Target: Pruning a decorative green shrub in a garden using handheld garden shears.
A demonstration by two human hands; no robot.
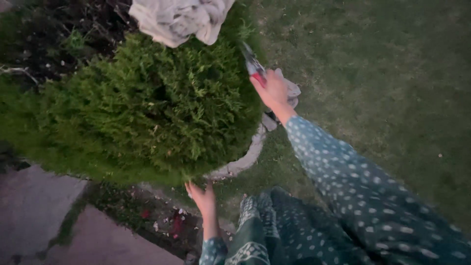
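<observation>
A dense round green shrub [147, 103] fills the middle left of the head view. My right hand [271, 91] is shut on pruning shears [252, 64] with red handles, the blades touching the shrub's right edge. My left hand [202, 197] reaches up under the shrub's lower edge, fingers spread against the foliage. Both of my sleeves are teal with white dots.
A pale crumpled cloth [179, 18] lies at the shrub's top. A curved stone edging [245, 157] runs around its base. Lawn [382, 73] spreads to the right. Paving slabs [54, 216] lie at lower left, with dark soil and scattered petals [162, 221] beside them.
</observation>
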